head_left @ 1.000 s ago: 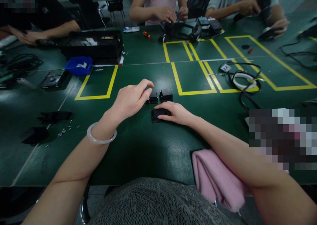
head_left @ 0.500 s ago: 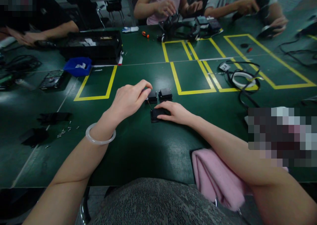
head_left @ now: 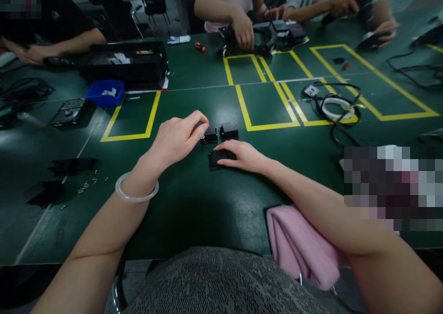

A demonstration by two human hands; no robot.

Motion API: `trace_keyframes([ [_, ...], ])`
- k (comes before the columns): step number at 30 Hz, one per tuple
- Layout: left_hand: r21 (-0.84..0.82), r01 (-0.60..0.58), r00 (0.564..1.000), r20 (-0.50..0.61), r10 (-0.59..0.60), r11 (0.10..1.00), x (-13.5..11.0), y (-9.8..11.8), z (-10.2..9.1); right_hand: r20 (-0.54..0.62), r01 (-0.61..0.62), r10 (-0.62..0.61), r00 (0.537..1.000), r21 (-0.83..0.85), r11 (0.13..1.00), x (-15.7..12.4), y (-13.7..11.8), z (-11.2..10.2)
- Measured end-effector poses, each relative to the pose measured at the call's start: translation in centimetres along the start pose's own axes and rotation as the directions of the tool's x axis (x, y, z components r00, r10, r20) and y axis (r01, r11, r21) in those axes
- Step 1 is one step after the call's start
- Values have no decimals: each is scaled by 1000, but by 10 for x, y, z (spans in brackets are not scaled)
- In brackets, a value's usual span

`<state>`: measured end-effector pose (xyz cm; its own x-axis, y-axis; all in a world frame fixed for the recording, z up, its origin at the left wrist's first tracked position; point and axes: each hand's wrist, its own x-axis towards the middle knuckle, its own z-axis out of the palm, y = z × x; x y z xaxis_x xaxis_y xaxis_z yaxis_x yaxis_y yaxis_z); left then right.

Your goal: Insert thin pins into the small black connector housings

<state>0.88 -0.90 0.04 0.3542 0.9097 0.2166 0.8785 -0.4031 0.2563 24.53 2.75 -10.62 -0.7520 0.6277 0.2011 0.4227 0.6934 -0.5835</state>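
Note:
A thin screwdriver [head_left: 206, 144] is pinched in my left hand [head_left: 183, 136], its shaft slanting down to the left edge of a small black block [head_left: 215, 160]. My right hand [head_left: 242, 156] grips that block from the right, thumb and fingers on either side, against the green table. Just behind it stand two similar black blocks: one [head_left: 210, 135] partly covered by my left hand, the other [head_left: 229, 129] in plain view. Whether the screwdriver's tip sits in a screw is too small to tell.
Loose screws [head_left: 84, 187] and black parts [head_left: 44, 193] lie at the left. A blue bin [head_left: 105, 94] stands before a long black tray [head_left: 162, 69]. Coiled cable [head_left: 337, 109] lies at the right, a pink cloth [head_left: 297, 245] at the front edge. Co-workers' hands [head_left: 243, 30] work across the table.
My hands keep their places on the screwdriver and the block. The view has shifted slightly. Across the table, a co-worker's hand has moved down onto the black device.

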Motion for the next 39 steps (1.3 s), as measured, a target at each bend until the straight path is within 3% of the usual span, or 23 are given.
trace_keyframes([
  [31,-196,-57,998,-42,49,979,3,-9,-1,-12,11,-11,1000,9,1000,0,1,0],
  [35,-177,-74,995,-86,60,981,2,-7,-4,-11,9,-9,1000,10,1000,0,1,1],
  [39,-148,-134,973,-205,102,980,0,-8,-7,-16,-5,6,1000,13,1000,-1,2,2],
])
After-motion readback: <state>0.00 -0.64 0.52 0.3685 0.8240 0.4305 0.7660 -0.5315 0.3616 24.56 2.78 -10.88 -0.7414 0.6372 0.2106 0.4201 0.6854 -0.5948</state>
